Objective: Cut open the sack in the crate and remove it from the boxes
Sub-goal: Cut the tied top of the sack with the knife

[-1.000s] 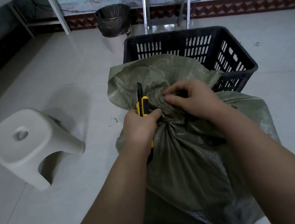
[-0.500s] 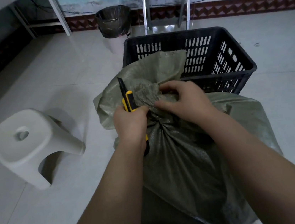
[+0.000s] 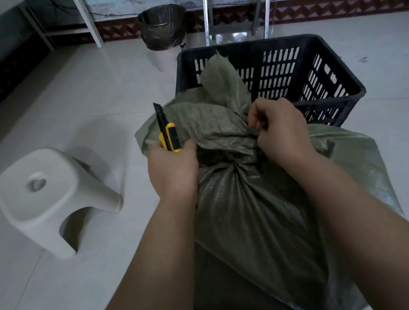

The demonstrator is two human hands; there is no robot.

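A bulging grey-green woven sack (image 3: 252, 216) fills the middle of the view, gathered into a tied neck near its top. My left hand (image 3: 173, 169) rests against the left of the neck and grips a yellow and black utility knife (image 3: 167, 133), blade pointing up and away. My right hand (image 3: 281, 130) pinches the loose sack mouth just right of the neck. A loose flap of sack stands up in front of the black slotted plastic crate (image 3: 317, 74) behind. Whatever lies under the sack is hidden.
A white plastic stool (image 3: 46, 200) stands on the tiled floor to the left. A lined waste bin (image 3: 162, 27) sits by the far wall, next to metal table legs (image 3: 234, 7). Open floor lies left and right of the sack.
My left hand with the knife has slid left off the neck. My right hand has shifted right, pulling the sack mouth apart, and the top flap now stands upright.
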